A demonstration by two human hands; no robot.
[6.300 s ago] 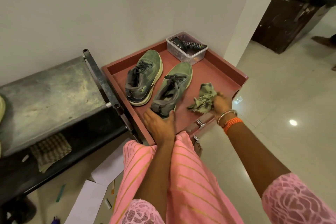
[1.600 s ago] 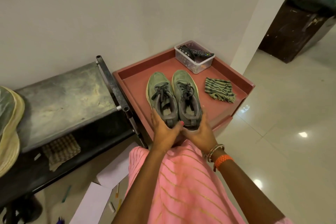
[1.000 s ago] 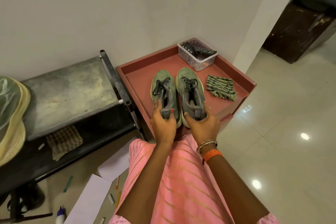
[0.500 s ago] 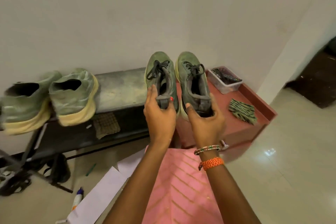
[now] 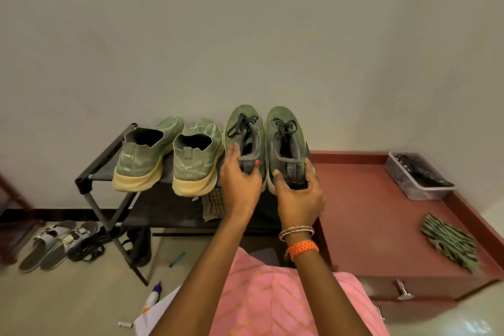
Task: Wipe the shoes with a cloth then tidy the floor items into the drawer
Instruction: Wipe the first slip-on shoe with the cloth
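Lifted off the red tray, both dark green lace-up sneakers (image 5: 264,142) now hang gripped by the heels in the hands, left (image 5: 240,185) and right (image 5: 297,194), needing level placement on the black rack shelf (image 5: 109,169)

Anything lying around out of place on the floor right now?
Yes. A glue bottle, a green strip, a small spool and white paper lie scattered on the floor beside the rack, not yet in the drawer.
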